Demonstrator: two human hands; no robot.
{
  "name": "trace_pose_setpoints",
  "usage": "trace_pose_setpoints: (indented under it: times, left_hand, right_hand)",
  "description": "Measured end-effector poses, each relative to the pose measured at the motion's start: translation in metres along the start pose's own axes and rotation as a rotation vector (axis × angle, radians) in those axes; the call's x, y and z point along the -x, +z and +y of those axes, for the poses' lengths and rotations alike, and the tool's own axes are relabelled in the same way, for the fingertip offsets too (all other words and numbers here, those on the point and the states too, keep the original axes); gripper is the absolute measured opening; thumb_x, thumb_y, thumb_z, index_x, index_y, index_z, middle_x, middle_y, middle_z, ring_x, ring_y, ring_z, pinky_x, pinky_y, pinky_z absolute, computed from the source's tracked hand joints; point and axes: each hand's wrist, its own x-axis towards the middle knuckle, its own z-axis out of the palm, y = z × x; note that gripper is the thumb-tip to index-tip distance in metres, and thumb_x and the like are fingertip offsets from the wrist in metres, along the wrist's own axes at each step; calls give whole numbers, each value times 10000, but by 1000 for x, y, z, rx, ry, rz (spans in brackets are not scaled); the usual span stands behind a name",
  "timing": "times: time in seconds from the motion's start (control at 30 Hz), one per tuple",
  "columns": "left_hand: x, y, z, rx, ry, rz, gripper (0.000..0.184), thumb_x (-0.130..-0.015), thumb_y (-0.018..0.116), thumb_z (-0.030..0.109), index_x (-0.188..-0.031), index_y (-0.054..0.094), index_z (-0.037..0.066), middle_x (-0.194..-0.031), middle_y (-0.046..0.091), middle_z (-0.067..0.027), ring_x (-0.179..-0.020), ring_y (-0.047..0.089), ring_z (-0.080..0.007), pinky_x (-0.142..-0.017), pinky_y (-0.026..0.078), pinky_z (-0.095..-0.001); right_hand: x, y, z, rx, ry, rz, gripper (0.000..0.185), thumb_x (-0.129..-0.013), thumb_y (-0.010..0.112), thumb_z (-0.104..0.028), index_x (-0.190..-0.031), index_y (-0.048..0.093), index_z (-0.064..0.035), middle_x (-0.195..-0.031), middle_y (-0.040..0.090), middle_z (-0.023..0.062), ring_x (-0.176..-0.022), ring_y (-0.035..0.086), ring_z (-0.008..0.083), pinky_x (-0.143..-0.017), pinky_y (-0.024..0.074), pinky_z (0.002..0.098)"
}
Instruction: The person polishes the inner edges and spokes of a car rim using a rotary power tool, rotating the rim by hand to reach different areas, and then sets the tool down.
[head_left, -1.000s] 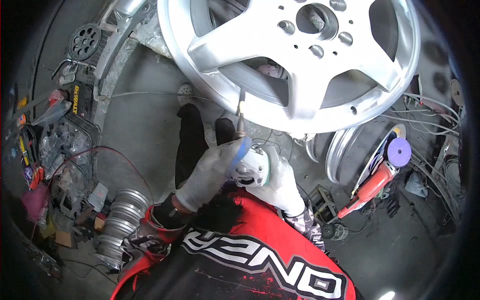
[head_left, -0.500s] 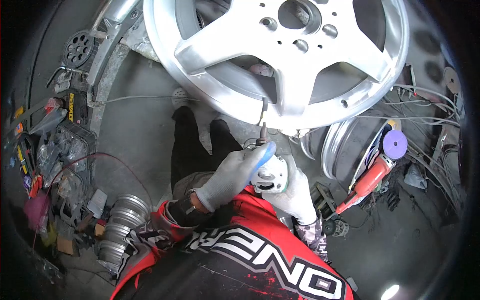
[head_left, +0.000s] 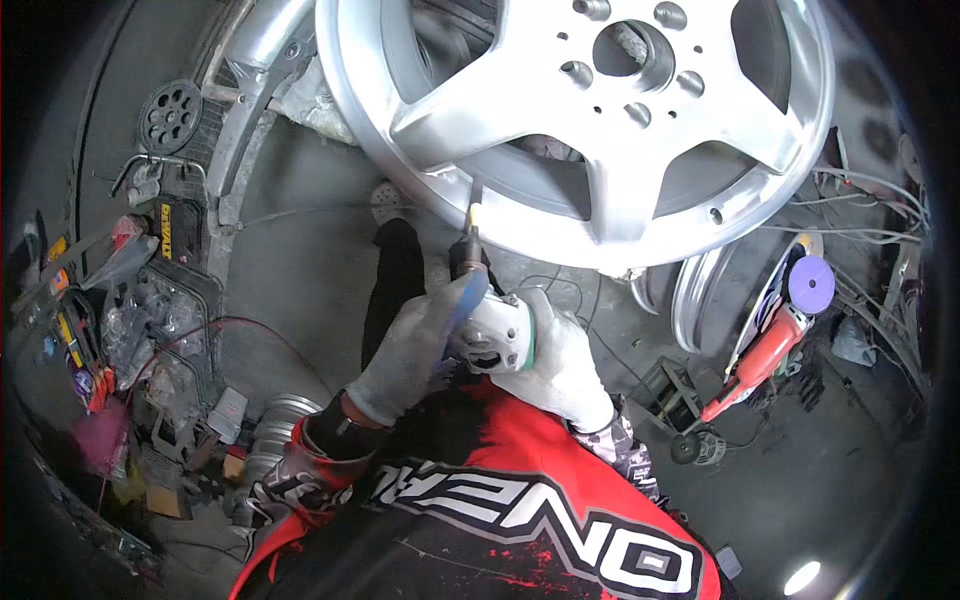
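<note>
A silver five-spoke alloy wheel rim (head_left: 620,190) fills the upper middle of the head view. My gloved left hand (head_left: 405,345) is closed round the front of a die grinder (head_left: 490,335), its blue-tipped fingers near the dark collar. On the other side, my gloved right hand (head_left: 560,370) wraps round the grinder's white body. From the collar a thin shaft with a yellowish band points up toward the rim. Its dark tip lies over the rim's near lip, left of the lowest spoke; contact with the metal cannot be made out.
On the right are a red polisher (head_left: 760,360) with a purple pad (head_left: 811,284) and another wheel (head_left: 695,295) behind it. Cables run along that side. Bags, tools and a DeWalt box (head_left: 180,235) crowd the left. Stacked metal rims (head_left: 275,440) stand at lower left.
The grinder and both hands have shifted left along the rim's near lip, and the shaft leans differently. The whole scene sits further right in view.
</note>
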Motion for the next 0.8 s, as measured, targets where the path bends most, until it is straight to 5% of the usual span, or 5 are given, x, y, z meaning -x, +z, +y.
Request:
trace_pose_setpoints:
  times: [0.2,0.37,0.57,0.7,0.8]
  left_hand:
    - [0,-22,-6,-74,41,-15,1051,-693,876,76,-1617,374,63,-1493,572,-194,-1193,666,-339,-1010,557,-398]
    - [-2,-3,12,319,-132,19,560,-1023,683,292,-1491,553,14,-1316,692,-149,-1138,684,-184,-1014,532,-330]
    - [-13,59,5,981,-717,-81,452,-1118,525,314,-1416,606,-16,-1261,704,-164,-1151,672,-170,-1038,514,-331]
    - [-13,86,-16,443,36,-88,397,-1123,472,218,-1433,568,-10,-1375,650,-216,-1243,646,-269,-1086,486,-370]
    - [-12,74,-16,532,-140,-192,410,-1132,432,208,-1476,532,9,-1406,636,-213,-1291,628,-283,-1119,469,-373]
  right_hand:
    - [-12,13,-9,-48,-64,41,626,-669,864,-162,-1221,575,-94,-927,704,174,-901,692,415,-792,526,507]
    - [0,8,2,0,-56,40,618,-686,853,-182,-1231,583,-74,-946,708,177,-895,693,409,-811,518,503]
    - [43,-17,33,128,50,47,606,-691,846,-213,-1221,589,-71,-970,713,175,-898,693,410,-820,504,500]
    - [58,-27,38,183,99,92,618,-701,881,-275,-1217,597,-87,-946,710,153,-879,693,388,-797,494,493]
    - [57,-20,35,193,98,104,632,-702,888,-289,-1223,591,-91,-923,706,153,-867,690,389,-787,491,489]
